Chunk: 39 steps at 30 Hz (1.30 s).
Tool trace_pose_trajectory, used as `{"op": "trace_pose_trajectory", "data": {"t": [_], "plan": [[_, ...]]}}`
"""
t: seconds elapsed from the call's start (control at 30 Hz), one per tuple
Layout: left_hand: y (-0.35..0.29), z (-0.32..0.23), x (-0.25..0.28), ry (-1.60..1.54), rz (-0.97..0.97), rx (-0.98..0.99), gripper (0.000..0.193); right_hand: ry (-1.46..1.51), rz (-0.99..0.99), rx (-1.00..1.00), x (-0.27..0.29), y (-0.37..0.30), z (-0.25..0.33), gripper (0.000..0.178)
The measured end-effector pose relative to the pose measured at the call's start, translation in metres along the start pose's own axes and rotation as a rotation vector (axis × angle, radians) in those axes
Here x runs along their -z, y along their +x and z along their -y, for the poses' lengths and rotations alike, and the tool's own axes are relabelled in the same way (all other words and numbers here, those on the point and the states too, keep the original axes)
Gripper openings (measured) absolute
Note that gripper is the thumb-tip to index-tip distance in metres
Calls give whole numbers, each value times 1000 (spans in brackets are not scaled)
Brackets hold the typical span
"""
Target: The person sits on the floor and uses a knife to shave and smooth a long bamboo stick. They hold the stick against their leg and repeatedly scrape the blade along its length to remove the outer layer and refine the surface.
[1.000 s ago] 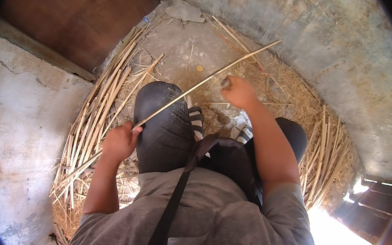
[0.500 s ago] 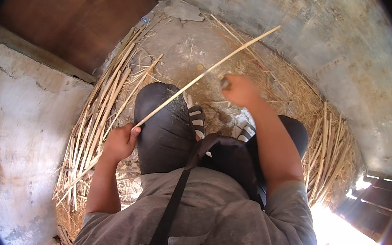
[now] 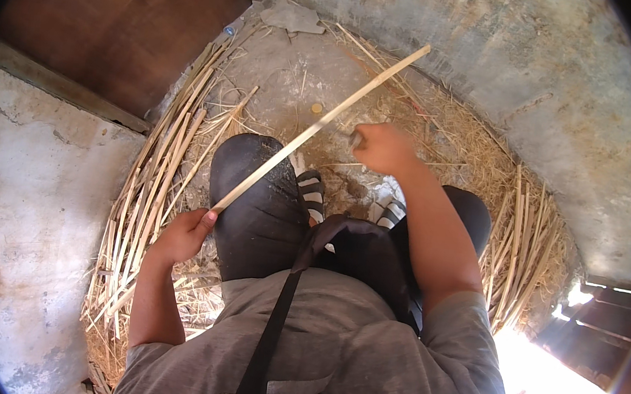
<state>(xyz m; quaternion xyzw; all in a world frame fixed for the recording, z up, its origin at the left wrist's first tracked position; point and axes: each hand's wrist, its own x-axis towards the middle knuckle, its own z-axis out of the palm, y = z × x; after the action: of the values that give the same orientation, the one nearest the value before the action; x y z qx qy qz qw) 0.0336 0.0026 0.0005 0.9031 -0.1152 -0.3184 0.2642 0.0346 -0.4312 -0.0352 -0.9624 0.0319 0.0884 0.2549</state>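
A long pale bamboo strip (image 3: 314, 127) slants from lower left to upper right across my left knee, its wide face showing. My left hand (image 3: 181, 236) is closed round its near end, thumb lying on top. The far end reaches up over the floor by the back wall. My right hand (image 3: 387, 149) is a fist just right of the strip's middle, apart from it. From that fist pokes a short grey blade-like tool (image 3: 354, 139); most of it is hidden by the fingers.
Long split strips (image 3: 154, 181) lie piled along the left wall, and more strips (image 3: 512, 246) lie at the right. Fine shavings (image 3: 472, 144) cover the floor by the curved-looking wall (image 3: 496, 55). My sandalled feet (image 3: 312, 191) rest between my knees.
The strip has turned about its length from a narrow edge to its wide face, and its far end has dropped slightly leftward. My left hand has shifted a little left and down.
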Motion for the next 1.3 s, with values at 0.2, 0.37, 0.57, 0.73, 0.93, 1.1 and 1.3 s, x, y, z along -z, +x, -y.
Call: {"op": "trace_pose_trajectory", "data": {"t": [0.2,0.37,0.57,0.73,0.93,1.1,1.3], "plan": [[-18,18,8,56,30,30,59,86,-16,81,-14,13,-42,35],[-24,18,5,59,-13,32,63,89,-132,-151,-12,19,-65,36],[-26,24,3,44,-7,72,60,-29,117,198,-14,-1,9,37],[-26,29,0,41,-11,22,62,75,34,56,1,8,-36,36],[-20,20,1,6,27,88,61,87,-96,-81,4,8,-48,36],[-18,31,3,-5,33,72,62,-45,147,195,-2,-4,12,37],[-23,26,-5,52,-54,18,65,190,2,-197,12,13,-67,41]]}}
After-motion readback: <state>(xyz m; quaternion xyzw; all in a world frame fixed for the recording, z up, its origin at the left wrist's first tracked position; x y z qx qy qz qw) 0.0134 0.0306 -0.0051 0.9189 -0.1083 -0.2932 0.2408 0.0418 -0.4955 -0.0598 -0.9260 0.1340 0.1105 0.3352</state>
